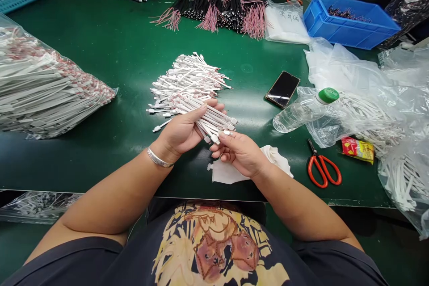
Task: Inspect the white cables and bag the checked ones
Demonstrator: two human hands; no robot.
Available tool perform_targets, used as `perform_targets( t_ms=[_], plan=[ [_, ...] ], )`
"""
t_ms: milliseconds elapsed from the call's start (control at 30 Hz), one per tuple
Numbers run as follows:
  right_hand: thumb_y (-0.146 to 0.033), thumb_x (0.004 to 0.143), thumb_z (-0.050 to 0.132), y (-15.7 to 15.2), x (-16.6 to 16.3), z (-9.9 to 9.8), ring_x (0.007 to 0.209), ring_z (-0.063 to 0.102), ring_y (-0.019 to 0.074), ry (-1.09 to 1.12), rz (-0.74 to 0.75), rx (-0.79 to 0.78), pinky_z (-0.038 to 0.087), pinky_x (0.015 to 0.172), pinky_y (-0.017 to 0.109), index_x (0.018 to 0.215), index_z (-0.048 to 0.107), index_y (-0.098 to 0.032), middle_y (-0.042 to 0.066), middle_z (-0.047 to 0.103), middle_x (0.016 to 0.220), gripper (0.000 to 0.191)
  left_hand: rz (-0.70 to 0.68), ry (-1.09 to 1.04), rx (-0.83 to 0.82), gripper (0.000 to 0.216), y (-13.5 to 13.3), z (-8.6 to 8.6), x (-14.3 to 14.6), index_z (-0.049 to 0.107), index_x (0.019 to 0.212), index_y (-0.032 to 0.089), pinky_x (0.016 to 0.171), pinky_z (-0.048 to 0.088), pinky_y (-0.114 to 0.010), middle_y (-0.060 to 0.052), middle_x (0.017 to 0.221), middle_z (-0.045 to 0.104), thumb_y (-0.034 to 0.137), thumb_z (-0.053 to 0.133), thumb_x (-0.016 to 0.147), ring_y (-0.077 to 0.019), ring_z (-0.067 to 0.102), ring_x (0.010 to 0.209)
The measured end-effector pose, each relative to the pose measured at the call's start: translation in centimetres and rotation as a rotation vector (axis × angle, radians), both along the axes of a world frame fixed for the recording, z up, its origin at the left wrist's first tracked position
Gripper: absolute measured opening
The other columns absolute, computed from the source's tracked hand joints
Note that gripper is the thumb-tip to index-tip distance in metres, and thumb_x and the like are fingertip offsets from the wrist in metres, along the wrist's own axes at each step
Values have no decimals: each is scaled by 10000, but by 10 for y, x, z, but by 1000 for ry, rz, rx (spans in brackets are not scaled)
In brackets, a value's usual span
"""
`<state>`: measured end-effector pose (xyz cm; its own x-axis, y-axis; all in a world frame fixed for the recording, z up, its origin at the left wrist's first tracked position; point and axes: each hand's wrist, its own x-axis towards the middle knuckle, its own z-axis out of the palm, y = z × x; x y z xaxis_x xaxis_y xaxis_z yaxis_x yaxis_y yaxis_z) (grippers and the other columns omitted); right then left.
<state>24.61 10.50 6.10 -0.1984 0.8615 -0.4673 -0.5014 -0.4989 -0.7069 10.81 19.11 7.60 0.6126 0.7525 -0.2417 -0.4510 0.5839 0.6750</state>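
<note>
**Q: What is the subject of the figure?**
A: A bundle of white cables (209, 118), held in both hands above a green table (124, 53). Its long axis runs from about 10 o'clock to 4 o'clock. The small white end pieces point toward 4 o'clock, and one loose cable strays toward 8 o'clock.

**Q: How do the hands stand?**
A: The left hand (179, 133) is closed around the bundle, with its fingers (212, 105) curled over the far side. The right hand (239, 154) is partly closed, its fingertips (224, 135) pressed against the end pieces of the bundle.

**Q: How is this hold best kept?**
A: It seems best for the left hand to grip steadily while the right hand evens the ends, so that the cables lie side by side and none catches on its neighbours.

**Q: What lies around the bundle?**
A: A loose pile of white cables (189, 76) lies just beyond it at 12 o'clock, and a white cloth (231, 172) lies under the right wrist at 5 o'clock. Farther out are a plastic bag of cables (43, 85) at 9 o'clock, black cables with pink wires (214, 13) at 12 o'clock, a blue crate (348, 20) and a phone (282, 89) at 2 o'clock, a water bottle (300, 111) at 3 o'clock, and red-handled scissors (323, 170) at 4 o'clock.
</note>
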Motion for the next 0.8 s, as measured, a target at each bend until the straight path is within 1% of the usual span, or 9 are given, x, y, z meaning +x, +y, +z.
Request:
perform_targets(
  t_ms=[100, 267, 400, 633, 800],
  plan=[
    [-408, 759, 681, 0, 0, 2, 587, 640, 97, 23, 27, -23, 455, 455, 138, 837, 648, -137, 48, 688, 718, 284, 0, 1, -2, 210, 0, 0, 0, 658, 1009, 135, 1001, 415, -430, -89, 1024, 691, 170, 522, 853, -219, 638, 981],
    [-295, 708, 744, 0, -1, 3, 595, 631, 84, 30, 54, -11, 460, 465, 125, 864, 632, -149, 24, 675, 731, 241, 7, 2, -10, 232, -2, 0, 1, 653, 1037, 134, 1009, 407, -439, -100, 1030, 689, 166, 515, 853, -229, 628, 1012],
    [-241, 676, 768, 0, -1, 2, 601, 624, 75, 26, 60, -8, 456, 474, 120, 879, 630, -157, 12, 671, 734, 260, 12, 9, -15, 251, -3, 0, 2, 648, 1060, 128, 1008, 410, -447, -109, 1039, 686, 168, 523, 846, -242, 619, 1038],
    [-243, 650, 779, -1, -2, 4, 599, 620, 78, 5, 78, 8, 440, 500, 141, 839, 621, -144, 13, 667, 725, 266, 5, 14, -1, 233, -4, 0, 2, 655, 1040, 133, 994, 426, -446, -108, 1038, 688, 176, 532, 847, -241, 632, 1012],
    [-251, 594, 809, -3, -3, 1, 592, 573, 72, -39, 41, 37, 418, 517, 174, 804, 594, -160, -32, 606, 693, 314, -2, 20, -28, 247, -6, 1, 2, 656, 1053, 134, 1003, 414, -461, -115, 1056, 684, 179, 545, 837, -250, 632, 1015]
  ],
)
